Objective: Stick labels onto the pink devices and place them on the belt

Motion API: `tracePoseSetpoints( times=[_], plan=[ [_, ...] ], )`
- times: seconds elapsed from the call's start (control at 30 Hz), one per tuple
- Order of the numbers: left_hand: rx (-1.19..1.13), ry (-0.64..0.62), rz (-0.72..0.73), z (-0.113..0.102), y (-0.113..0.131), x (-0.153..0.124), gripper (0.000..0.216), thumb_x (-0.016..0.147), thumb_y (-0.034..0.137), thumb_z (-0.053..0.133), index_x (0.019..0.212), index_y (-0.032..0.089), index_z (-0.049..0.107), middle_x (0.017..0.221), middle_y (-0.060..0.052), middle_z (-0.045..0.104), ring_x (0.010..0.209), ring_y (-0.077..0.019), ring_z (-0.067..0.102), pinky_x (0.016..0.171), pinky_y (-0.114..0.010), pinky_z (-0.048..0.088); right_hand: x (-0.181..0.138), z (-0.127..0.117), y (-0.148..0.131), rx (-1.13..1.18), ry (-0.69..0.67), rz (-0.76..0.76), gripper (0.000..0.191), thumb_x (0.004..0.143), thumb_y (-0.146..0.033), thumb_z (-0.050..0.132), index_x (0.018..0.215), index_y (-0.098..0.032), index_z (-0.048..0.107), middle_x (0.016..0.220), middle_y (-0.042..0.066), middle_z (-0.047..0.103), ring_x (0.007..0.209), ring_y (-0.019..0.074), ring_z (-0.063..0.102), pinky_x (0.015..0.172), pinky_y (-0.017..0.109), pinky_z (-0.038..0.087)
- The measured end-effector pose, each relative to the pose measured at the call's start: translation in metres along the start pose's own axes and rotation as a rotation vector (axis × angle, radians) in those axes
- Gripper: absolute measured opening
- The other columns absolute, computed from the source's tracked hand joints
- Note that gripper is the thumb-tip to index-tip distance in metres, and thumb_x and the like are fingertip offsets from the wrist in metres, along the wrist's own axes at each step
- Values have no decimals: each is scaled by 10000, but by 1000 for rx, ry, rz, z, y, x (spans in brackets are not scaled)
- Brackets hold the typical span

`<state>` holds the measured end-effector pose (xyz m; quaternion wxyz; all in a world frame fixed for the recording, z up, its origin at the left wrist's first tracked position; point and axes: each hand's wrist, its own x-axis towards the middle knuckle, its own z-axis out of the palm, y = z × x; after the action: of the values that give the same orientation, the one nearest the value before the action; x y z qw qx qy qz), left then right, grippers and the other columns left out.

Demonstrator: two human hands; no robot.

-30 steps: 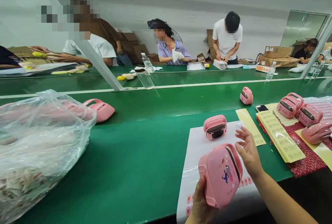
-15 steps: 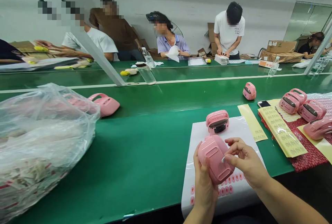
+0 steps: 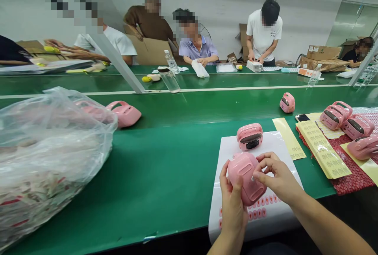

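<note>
My left hand [image 3: 232,192] is wrapped round a rounded pink plastic device [image 3: 246,174], its grooved side turned up towards me. At its right side, my right hand [image 3: 273,176] pinches a small pale piece [image 3: 253,178], which looks like a sticker, close to the pink surface. Whether it touches cannot be made out. Beneath both hands lies a white sheet [image 3: 218,192] with rows of small pink oval stickers [image 3: 260,213], partly covered by the hands and the device. On the sheet's far part stands another pink device [image 3: 249,136] with a dark front panel and a handle.
To the right are yellow label sheets [image 3: 321,148], red bubble wrap [image 3: 354,176], a phone [image 3: 302,117] and several pink devices [image 3: 336,115]. A big clear plastic bag [image 3: 56,148] fills the left. Several co-workers [image 3: 199,46] sit or stand across the green belt [image 3: 206,107].
My hands and the held device keep nearly the same pose; the view has shifted slightly. Across the belt, a co-worker has lowered a white bag, and a cardboard box now shows beside another person.
</note>
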<state>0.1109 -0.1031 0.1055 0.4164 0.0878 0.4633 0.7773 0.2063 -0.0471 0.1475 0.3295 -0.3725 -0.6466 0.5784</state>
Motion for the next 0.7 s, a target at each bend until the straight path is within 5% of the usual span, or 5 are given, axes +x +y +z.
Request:
tracePoseSetpoints(
  times=[0.7],
  plan=[
    [-4, -5, -7, -1, 0, 4, 718, 531, 518, 771, 1137, 276, 471, 1010, -32, 610, 892, -234, 629, 804, -350, 505, 4, 0, -6, -69, -23, -3, 50, 661, -194, 631, 611, -195, 622, 939, 45, 469, 1050, 234, 475, 878, 381, 379]
  ],
)
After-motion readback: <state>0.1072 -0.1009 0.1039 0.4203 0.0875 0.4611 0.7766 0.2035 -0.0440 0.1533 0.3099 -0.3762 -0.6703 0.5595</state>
